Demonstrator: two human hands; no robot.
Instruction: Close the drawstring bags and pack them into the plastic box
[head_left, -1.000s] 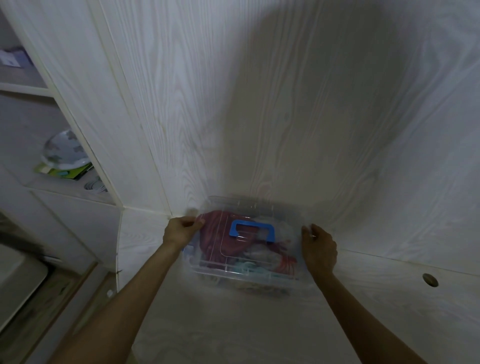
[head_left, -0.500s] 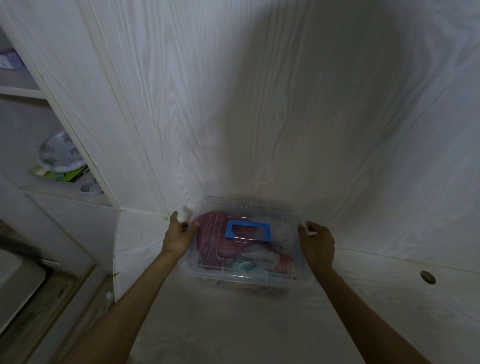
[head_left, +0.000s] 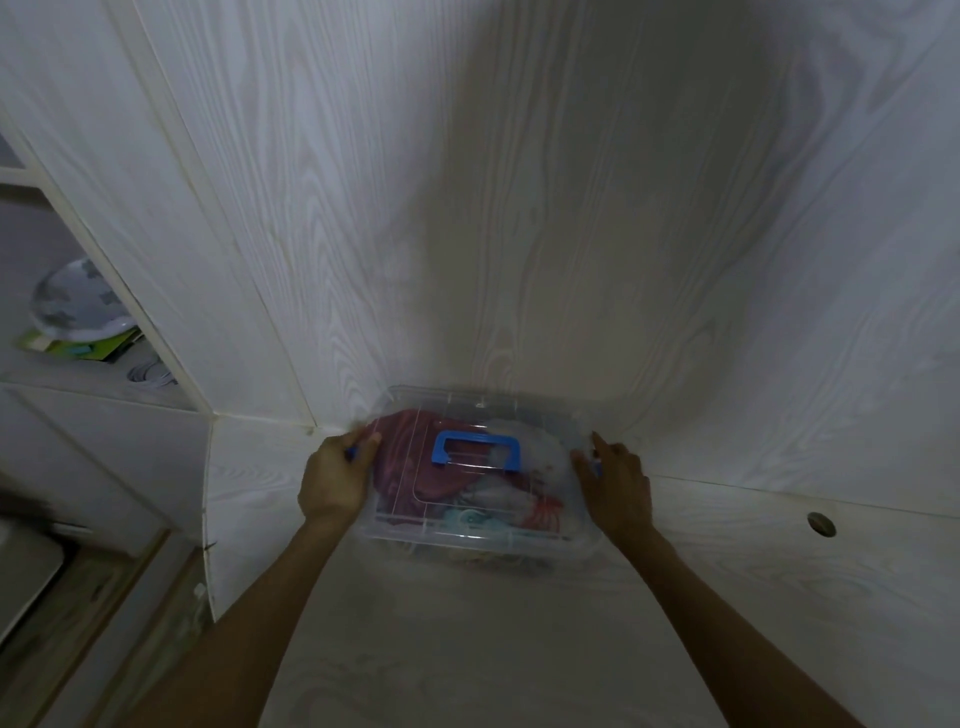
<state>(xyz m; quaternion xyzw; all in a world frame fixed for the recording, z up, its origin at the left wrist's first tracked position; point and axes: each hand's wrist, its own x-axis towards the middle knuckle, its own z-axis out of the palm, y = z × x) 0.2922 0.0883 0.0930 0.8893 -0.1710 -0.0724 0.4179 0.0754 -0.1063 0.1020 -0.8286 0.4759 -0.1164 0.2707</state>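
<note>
The left hand curls round the left end of the plastic box, thumb on the lid by a small blue latch, while the right hand grips the right end, one finger raised over its own clasp. The box sits on the white desk, hard against the far wall, lid on, blue handle flat, with the drawstring bags showing red and pale through the clear plastic. It looks like the closing step, and next each clasp wants pressing firmly down.
</note>
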